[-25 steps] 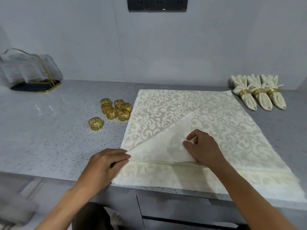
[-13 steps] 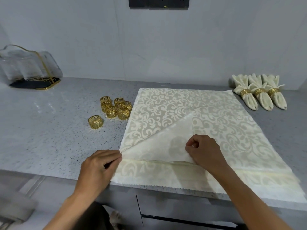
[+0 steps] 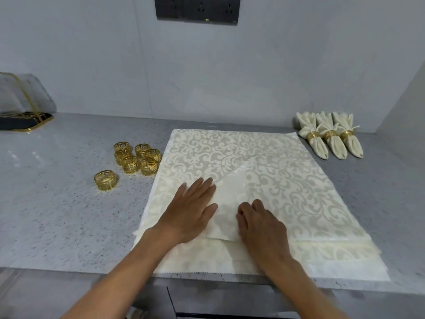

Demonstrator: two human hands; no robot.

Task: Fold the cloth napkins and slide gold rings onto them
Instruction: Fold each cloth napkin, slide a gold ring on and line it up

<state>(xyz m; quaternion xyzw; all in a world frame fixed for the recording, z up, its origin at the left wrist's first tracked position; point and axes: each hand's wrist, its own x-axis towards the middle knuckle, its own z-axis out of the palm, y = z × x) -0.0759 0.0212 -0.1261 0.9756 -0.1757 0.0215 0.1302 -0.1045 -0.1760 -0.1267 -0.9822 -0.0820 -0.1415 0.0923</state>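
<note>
Left of napkin [image 3: 241, 157], seven gold rings [image 3: 135, 161]

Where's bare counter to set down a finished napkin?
Free: the wide stretch of grey counter between the clear holder at the far left and the loose gold rings; also the strip in front of the three ringed napkins, right of the napkin stack. Crowded: the centre, where the stack lies under the left hand and right hand.
</note>
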